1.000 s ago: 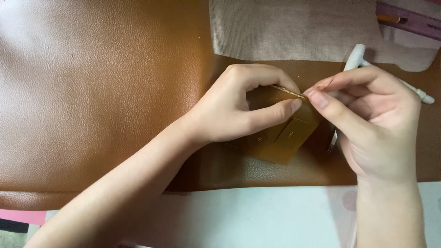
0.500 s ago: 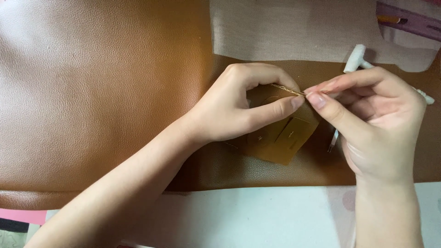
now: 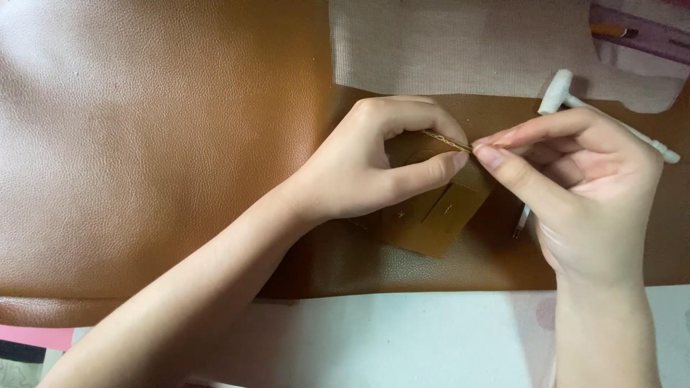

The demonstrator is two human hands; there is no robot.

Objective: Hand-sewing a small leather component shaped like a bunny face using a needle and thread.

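My left hand (image 3: 374, 162) grips a small folded tan leather piece (image 3: 431, 215) between thumb and forefinger, holding it just above the brown leather sheet (image 3: 158, 144). A stitched edge of the piece (image 3: 445, 141) shows at the top. My right hand (image 3: 575, 194) pinches with thumb and forefinger right at that stitched edge; whatever it pinches there is too small to make out. A thin tool tip (image 3: 519, 223) pokes out below the right palm.
A white hammer-shaped tool (image 3: 564, 90) lies behind the right hand. A beige woven cloth (image 3: 460, 43) covers the far middle. A pencil (image 3: 611, 31) rests at the top right. A pale surface (image 3: 402, 338) runs along the near edge.
The right hand's pinch has shifted slightly right along the stitched edge. The left hand keeps its hold on the piece, which has tilted a little.
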